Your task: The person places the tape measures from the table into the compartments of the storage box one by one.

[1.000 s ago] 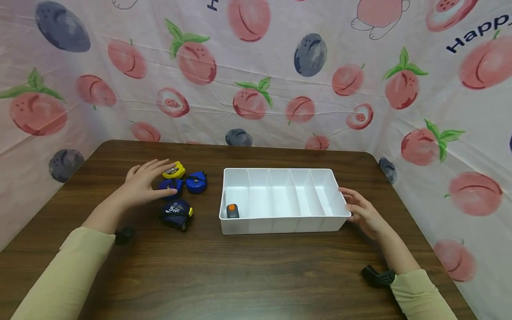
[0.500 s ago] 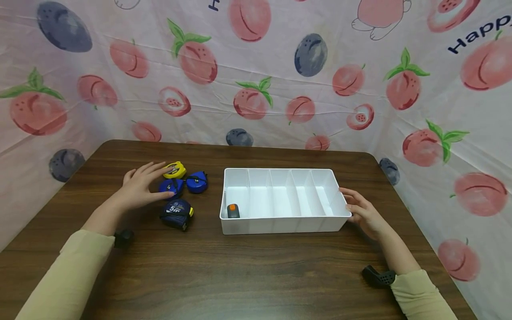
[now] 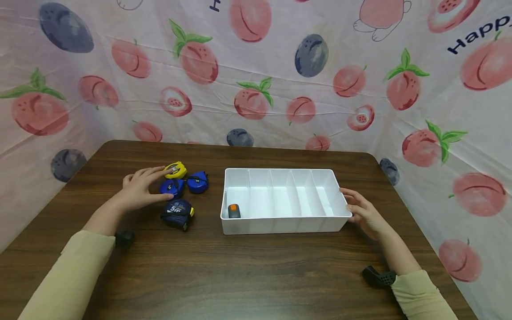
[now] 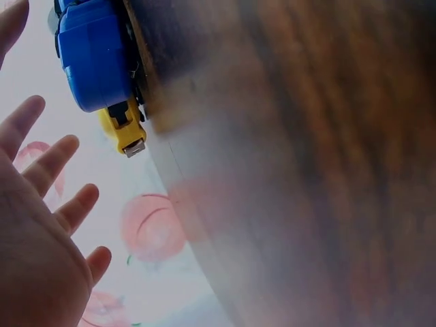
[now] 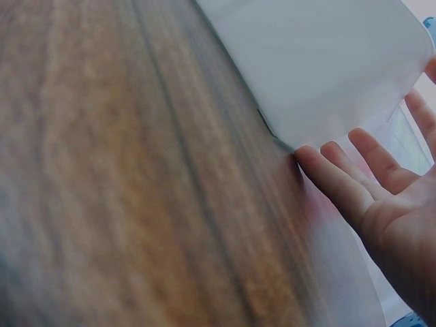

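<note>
My left hand hovers at the left side of a small group of tape measures, fingers extended and thumb apart. Nearest to it is a blue tape measure, by the thumb tip; whether they touch I cannot tell. A yellow tape measure lies behind, a second blue tape measure to the right, and a dark navy tape measure marked 5m in front. In the left wrist view, the left palm holds nothing. My right hand rests against the right end of a white divided box, fingers fairly straight.
In the box's leftmost compartment stands a dark object with an orange top. Thin dividers split the box into several compartments. The brown wooden table is backed by a fruit-patterned cloth.
The left hand has drawn back slightly to the left, its thumb lower against the blue tape measure. The right hand and box look unmoved.
</note>
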A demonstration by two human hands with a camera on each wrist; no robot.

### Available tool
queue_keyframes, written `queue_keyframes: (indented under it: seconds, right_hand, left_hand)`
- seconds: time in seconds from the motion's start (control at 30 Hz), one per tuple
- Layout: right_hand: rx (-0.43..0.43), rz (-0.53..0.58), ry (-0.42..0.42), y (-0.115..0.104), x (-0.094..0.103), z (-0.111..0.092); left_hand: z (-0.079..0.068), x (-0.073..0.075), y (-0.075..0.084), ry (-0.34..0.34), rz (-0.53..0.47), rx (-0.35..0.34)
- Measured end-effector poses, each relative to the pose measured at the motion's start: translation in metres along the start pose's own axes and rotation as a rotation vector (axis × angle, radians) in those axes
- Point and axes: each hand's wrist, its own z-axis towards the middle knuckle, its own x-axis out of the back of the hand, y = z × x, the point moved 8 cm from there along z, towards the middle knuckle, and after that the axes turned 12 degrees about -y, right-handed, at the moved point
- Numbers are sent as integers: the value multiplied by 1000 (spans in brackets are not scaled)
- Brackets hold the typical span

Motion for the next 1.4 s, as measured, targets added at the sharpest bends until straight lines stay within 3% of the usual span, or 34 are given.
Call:
queue_keyframes:
  seconds: [0.4,0.63,0.8,1.4]
  right_hand:
    - [-33,-15,19,0,-1,-1]
    - [-31,-15,22,1,-1,-2]
    - [-22,-14,14,1,-1,-1]
    - [-28,11,1,-4,4,4]
  left_hand:
    - [2,-7,-9,-92,-140,2]
    - [4,-12,-16,-137,-293,-25]
    - [3,-13,-17,-153,-345,-11]
    - [16,-17,-23,-258,-369,24]
